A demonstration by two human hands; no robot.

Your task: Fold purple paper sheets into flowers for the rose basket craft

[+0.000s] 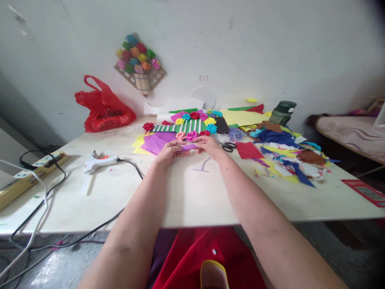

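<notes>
Both my arms reach across the white table (192,200). My left hand (169,151) and my right hand (208,145) pinch the two ends of a small purple paper strip (189,147) just above the tabletop, fingers closed on it. Right behind the hands lies a green and white woven mat (180,128) ringed with rolled paper flowers (191,135) in pink, red, blue and yellow. Purple paper sheets (157,143) lie by my left hand.
A white glue gun (99,162) with its cord lies at left, near a power strip (33,171). A red plastic bag (104,106) sits at back left. Scissors (229,146), a red square (249,150), coloured paper scraps (285,154) and a dark green jar (282,112) are at right. A flower craft (138,64) hangs on the wall.
</notes>
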